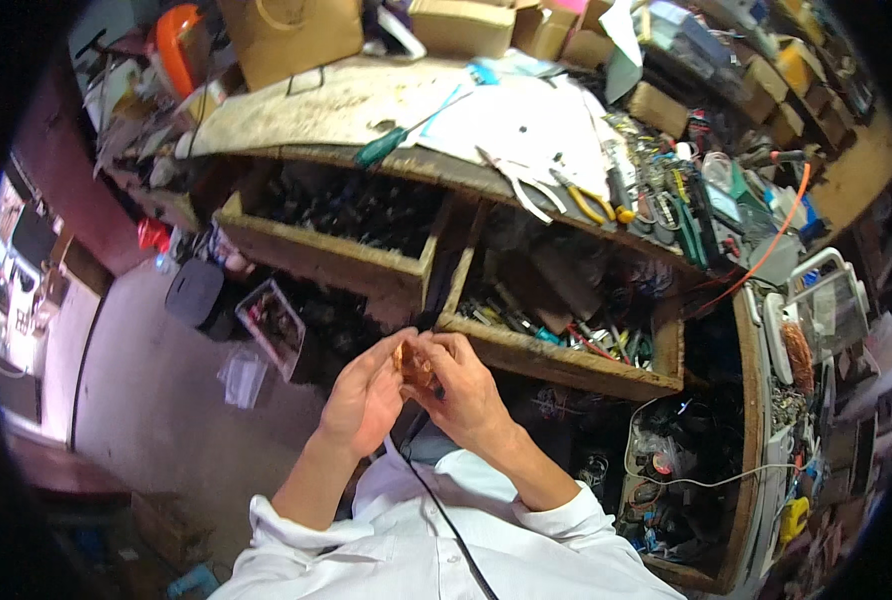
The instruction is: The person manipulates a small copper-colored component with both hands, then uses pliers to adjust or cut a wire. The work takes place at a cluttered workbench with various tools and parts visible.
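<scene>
Both hands meet in front of my chest, close to the front board of the right open drawer. Between them is a small shiny copper-coloured piece (418, 372); fingers cover much of it, so its exact kind cannot be made out. My left hand (362, 396) is closed on its left side, with the fingers pointing up and away. On the other side my right hand (463, 393) grips it with bent fingers and thumb. A dark cord (451, 530) runs down over my white shirt below the hands.
Beyond my hands stand two open wooden drawers, the left (326, 245) full of dark parts, the right (566, 362) holding tools. On the bench lie a green-handled screwdriver (381, 147), white-handled pliers (526, 188) and yellow-handled pliers (584, 200). A parts box (272, 328) sits at the left.
</scene>
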Demonstrator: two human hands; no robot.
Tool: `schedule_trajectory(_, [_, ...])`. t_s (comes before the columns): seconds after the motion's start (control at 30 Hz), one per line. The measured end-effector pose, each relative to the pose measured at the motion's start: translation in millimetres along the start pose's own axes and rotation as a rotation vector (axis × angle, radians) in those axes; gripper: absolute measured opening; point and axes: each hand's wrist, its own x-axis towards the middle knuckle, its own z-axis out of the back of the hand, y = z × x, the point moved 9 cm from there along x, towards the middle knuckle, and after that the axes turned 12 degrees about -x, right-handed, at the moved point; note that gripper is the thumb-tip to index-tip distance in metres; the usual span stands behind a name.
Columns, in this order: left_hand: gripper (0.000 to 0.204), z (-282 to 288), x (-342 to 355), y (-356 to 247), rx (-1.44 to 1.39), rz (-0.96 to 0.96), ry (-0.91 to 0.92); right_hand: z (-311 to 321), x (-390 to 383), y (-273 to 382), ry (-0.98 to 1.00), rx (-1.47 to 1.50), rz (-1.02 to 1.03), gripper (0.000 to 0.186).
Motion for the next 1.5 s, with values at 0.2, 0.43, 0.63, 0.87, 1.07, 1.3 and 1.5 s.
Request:
schedule_trajectory(0.2, [0.050,-20,-7,-4,0.118,0.041,-0.001,23,1,-14,-0.028,-0.066,-0.008,0.026])
schedule_trajectory(0.43, [0.108,-52,10,-6,0.430,-0.115,0.255,48,5,-14,0.049,0.532,-0.178,0.014])
schedule_trajectory(0.63, [0.037,-71,14,54,0.209,0.257,0.329,74,6,-13,0.059,0.442,-0.245,0.015])
schedule_trajectory(0.87, [0.022,-84,43,67,0.284,0.338,0.259,138,2,-9,-0.173,-0.124,-0.040,0.015])
schedule_trajectory(1.07, [0.038,-125,53,76,0.301,0.414,0.334,160,-22,-25,-0.313,-0.121,-0.129,0.013])
schedule_trajectory(1.3, [0.024,-134,82,104,0.504,0.358,0.391,189,-63,-72,-0.433,0.447,-0.502,0.015])
schedule_trajectory(1.5, [0.034,-143,96,115,0.472,0.333,0.389,211,-69,-55,-0.371,0.054,-0.324,0.024])
